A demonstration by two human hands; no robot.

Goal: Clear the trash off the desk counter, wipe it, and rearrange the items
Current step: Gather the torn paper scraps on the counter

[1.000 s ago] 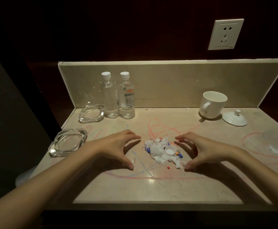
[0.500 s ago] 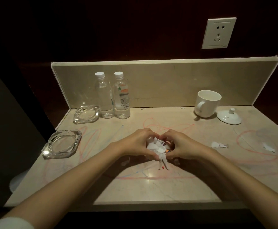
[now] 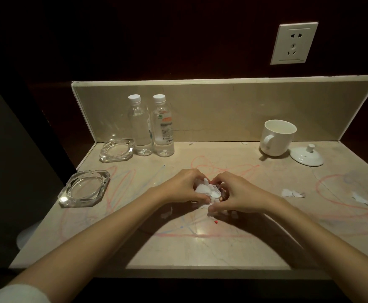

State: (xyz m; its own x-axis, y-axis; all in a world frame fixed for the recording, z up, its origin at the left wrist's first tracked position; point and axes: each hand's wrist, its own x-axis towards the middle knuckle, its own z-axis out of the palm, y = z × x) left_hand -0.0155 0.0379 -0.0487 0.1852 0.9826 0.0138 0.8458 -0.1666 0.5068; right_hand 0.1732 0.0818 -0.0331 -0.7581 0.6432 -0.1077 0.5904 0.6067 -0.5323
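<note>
A heap of torn white paper scraps and small bits, the trash pile, sits in the middle of the beige marble counter. My left hand cups it from the left and my right hand from the right, fingers curled round the heap and meeting above it. A small red bit lies loose just in front of the hands. More white scraps lie to the right, another scrap farther right. Red and blue crayon scribbles cover the counter.
Two glass ashtrays stand at the left, one near and one farther back. Two water bottles stand by the back wall. A white mug and its lid sit at the back right. A wall socket is above.
My two hands have closed in from either side of the pile and now cup it together. Some scraps have been left behind on the counter in front of the hands.
</note>
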